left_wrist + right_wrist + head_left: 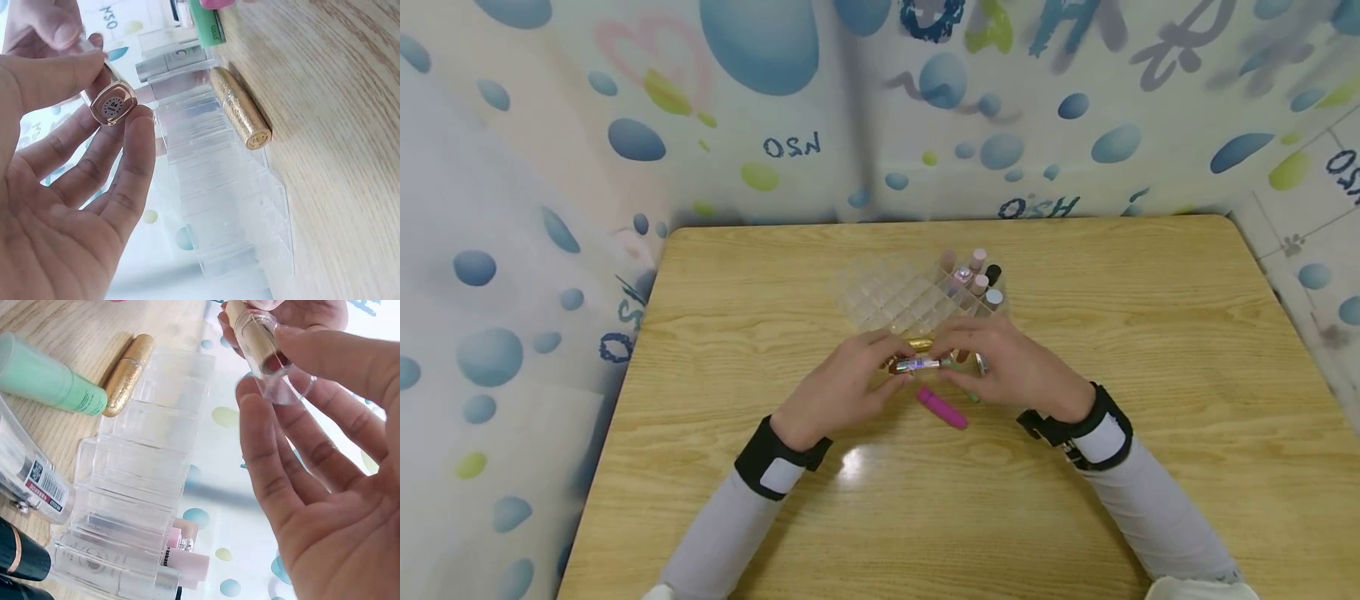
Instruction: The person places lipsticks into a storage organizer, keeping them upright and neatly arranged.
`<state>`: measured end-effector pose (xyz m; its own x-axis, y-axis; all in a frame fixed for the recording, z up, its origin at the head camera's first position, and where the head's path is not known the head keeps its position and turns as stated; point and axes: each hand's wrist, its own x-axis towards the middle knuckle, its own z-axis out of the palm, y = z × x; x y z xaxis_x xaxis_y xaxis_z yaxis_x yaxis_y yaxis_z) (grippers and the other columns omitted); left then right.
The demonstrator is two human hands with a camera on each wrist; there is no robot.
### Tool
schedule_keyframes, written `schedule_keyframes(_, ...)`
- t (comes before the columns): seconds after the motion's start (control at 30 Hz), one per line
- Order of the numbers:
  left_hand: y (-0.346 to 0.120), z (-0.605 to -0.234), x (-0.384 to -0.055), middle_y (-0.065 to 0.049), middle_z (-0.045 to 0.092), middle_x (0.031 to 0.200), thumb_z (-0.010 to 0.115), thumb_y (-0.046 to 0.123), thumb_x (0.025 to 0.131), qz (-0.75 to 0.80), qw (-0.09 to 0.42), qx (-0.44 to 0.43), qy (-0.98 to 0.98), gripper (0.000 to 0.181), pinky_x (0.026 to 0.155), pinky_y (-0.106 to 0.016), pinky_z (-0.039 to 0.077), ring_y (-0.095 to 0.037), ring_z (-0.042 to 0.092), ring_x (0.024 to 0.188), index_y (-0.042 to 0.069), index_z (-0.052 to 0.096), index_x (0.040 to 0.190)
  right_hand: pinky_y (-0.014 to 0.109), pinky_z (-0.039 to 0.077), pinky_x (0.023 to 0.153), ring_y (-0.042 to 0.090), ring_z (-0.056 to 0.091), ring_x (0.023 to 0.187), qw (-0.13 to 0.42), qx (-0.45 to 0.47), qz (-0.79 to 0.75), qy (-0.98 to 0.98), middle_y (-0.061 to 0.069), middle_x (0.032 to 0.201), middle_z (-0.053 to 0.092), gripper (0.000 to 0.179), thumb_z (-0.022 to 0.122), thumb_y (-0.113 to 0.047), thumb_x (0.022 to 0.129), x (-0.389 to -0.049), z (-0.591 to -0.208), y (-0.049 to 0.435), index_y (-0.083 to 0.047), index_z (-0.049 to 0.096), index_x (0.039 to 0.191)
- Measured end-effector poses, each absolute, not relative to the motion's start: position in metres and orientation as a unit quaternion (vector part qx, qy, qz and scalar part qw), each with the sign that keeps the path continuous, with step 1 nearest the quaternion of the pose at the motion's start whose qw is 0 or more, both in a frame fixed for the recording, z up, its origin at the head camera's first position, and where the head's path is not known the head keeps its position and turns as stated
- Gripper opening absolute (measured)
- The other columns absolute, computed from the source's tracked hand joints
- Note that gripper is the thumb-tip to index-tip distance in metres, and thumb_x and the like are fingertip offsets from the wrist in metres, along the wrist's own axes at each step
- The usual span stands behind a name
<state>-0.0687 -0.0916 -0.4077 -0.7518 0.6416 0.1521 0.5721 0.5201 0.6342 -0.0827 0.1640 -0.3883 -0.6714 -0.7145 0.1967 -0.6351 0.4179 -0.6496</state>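
Observation:
Between both hands, above the table, is a lipstick (917,364) with a clear cap. My left hand (848,385) pinches its gold-edged base (114,105), which carries a round label reading 04. My right hand (1009,360) holds the transparent cap (284,387) end between thumb and fingers. Through that cap a reddish-brown tip shows, and the cap still surrounds it. A textured gold lipstick tube (240,107) lies on the table just beyond the hands. Nearer my body rests a magenta tube (942,408).
A clear divided organizer (887,296) stands behind the hands, with several cosmetics (977,283) upright at its right end. By the right hand lie a green tube (53,378), a clear tube with a barcode label (45,484) and dark tubes (22,550). A patterned curtain (865,125) hangs behind the table.

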Motion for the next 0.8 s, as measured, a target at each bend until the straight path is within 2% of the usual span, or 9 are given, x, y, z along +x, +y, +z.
schedule_keyframes(0.2,-0.088,-0.411,-0.067,0.002,0.072,0.107,0.075,0.018,0.094,0.355,0.032,0.345,0.868,0.023,0.082,-0.032,0.06,-0.01,0.067,0.094,0.01,0.07,0.115,0.028,0.053,0.063,0.011,0.064,0.081,0.021,-0.401,-0.371,0.838,-0.006,0.115,0.072,0.019,0.076,-0.017,0.092,-0.081,-0.386,0.165,-0.016,0.077,0.111)
schedule_keyframes(0.4,-0.082,-0.412,-0.065,0.004,0.074,0.108,0.072,0.026,0.096,0.349,0.025,0.348,0.87,0.024,0.085,-0.027,0.057,-0.009,0.068,0.098,0.013,0.069,0.116,0.028,0.059,0.072,0.007,0.068,0.088,-0.001,-0.404,-0.407,0.819,-0.003,0.113,0.074,0.023,0.076,-0.016,0.093,-0.08,-0.387,0.165,-0.012,0.076,0.115)
schedule_keyframes(0.53,-0.079,-0.413,-0.065,0.001,0.076,0.105,0.074,0.022,0.095,0.363,0.01,0.354,0.862,0.024,0.083,-0.029,0.059,-0.012,0.07,0.095,0.01,0.069,0.115,0.028,0.06,0.073,0.011,0.07,0.089,-0.013,-0.409,-0.421,0.809,0.0,0.114,0.075,0.027,0.077,-0.013,0.091,-0.08,-0.386,0.164,-0.008,0.075,0.118)
schedule_keyframes(0.8,-0.075,-0.412,-0.063,0.0,0.076,0.105,0.073,0.019,0.096,0.405,0.007,0.352,0.844,0.022,0.086,-0.021,0.057,-0.01,0.072,0.096,0.009,0.067,0.114,0.023,0.057,0.077,0.012,0.07,0.092,-0.045,-0.406,-0.444,0.797,0.0,0.115,0.074,0.029,0.08,-0.011,0.089,-0.075,-0.383,0.158,-0.011,0.077,0.117)
